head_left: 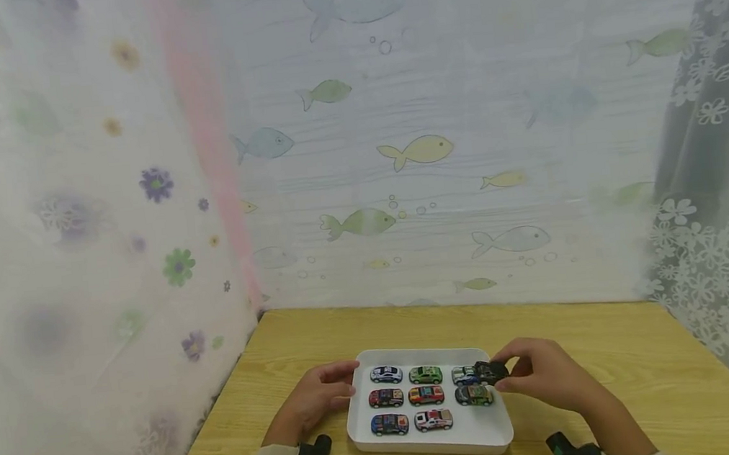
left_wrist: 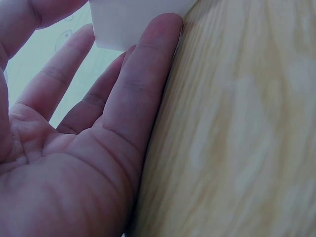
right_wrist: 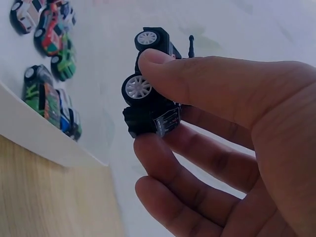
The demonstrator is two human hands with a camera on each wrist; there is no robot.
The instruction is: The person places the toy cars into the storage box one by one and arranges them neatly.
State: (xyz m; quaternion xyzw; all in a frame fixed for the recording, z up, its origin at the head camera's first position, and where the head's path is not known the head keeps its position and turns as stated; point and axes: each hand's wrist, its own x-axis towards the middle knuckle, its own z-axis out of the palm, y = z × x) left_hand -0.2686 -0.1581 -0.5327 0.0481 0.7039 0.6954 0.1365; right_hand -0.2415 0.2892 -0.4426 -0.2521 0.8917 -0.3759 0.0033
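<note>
My right hand (head_left: pixel 544 373) pinches a small black toy car (right_wrist: pixel 148 84) between thumb and fingers, over the right side of a white tray (head_left: pixel 477 438). Its spoked grey wheels show plainly in the right wrist view. Just below it in the head view sits a green and black toy car (head_left: pixel 473 396), and a white and blue toy car (head_left: pixel 463 375) is partly covered by the held one. At the tray's left side rests my left hand (head_left: pixel 317 396); in the left wrist view its extended fingers touch the tray's outer wall.
Several more toy cars lie in rows in the tray, among them a red and yellow car (head_left: pixel 426 395) and a white and red car (head_left: pixel 433 420). The tray stands on a wood-grain table (head_left: pixel 309 341). A fish-patterned curtain (head_left: pixel 425 179) hangs behind it.
</note>
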